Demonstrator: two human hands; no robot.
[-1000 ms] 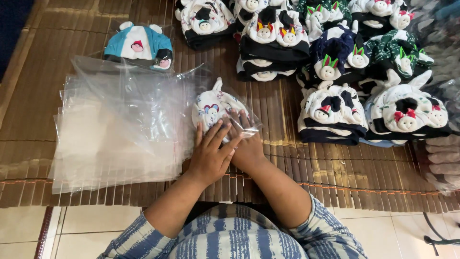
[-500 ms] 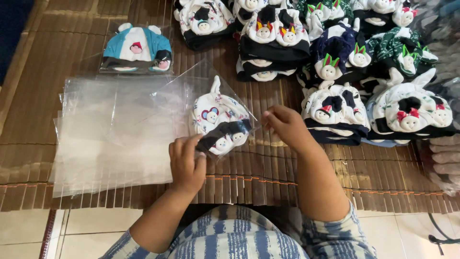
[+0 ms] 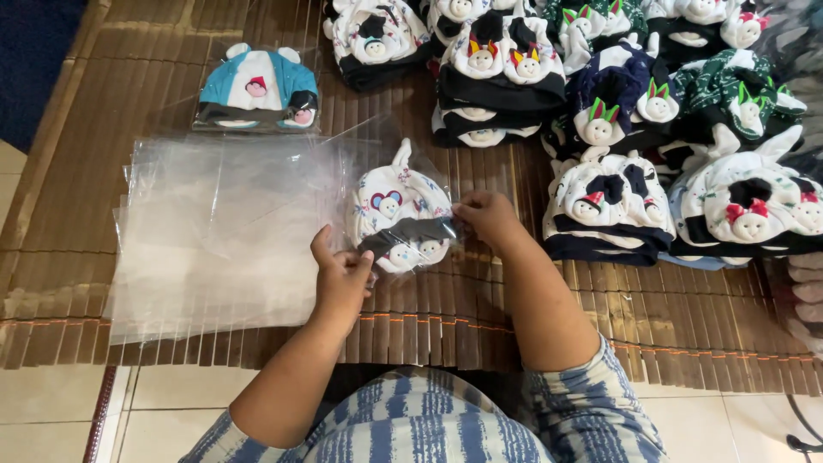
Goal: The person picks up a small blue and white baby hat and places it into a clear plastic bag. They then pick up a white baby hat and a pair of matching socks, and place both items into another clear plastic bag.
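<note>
Surface: brown bamboo mat (image 3: pixel 154 77) over pale floor tiles (image 3: pixel 60 411).
Baby hat (image 3: pixel 400 219): in clear bag, mid-mat.
Left hand (image 3: pixel 341 279): pinching the bag's lower edge.
Right hand (image 3: pixel 487 216): pinching its right edge.
Beside: stacked plastic bags (image 3: pixel 214 231), hat piles (image 3: pixel 617 111).

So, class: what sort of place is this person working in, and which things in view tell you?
Probably a home packing spot on the floor, not a factory. A woven mat lies over floor tiles, with a stack of clear plastic bags and piles of baby hats awaiting bagging.
</note>
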